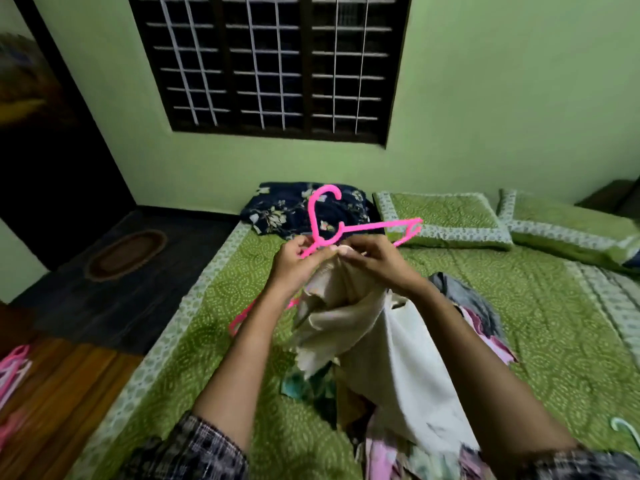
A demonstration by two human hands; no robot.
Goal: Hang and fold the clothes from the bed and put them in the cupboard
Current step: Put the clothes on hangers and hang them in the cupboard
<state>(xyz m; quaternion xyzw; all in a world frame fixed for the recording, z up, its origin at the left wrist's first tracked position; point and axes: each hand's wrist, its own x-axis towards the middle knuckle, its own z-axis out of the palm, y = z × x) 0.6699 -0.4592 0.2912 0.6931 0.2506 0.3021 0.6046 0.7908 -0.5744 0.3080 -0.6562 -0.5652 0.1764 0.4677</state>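
Note:
Both my hands are raised over the bed. My left hand [294,259] grips a bright pink plastic hanger [349,225] near its neck; the hook points up and one arm sticks out to the right. My right hand [372,259] pinches the top edge of a cream cloth garment [391,344] just under the hanger's neck. The garment hangs down between my forearms onto a heap of mixed clothes [474,306] on the green patterned bedsheet [554,323]. The hanger's left arm is hidden behind my left hand and the cloth.
A second pink hanger [242,318] lies on the bed behind my left forearm. More pink hangers [14,372] lie on the wooden floor at left. A dark floral pillow [294,209] and two green pillows [440,216] lie at the head, under a barred window. A pale hanger hook [627,429] shows at lower right.

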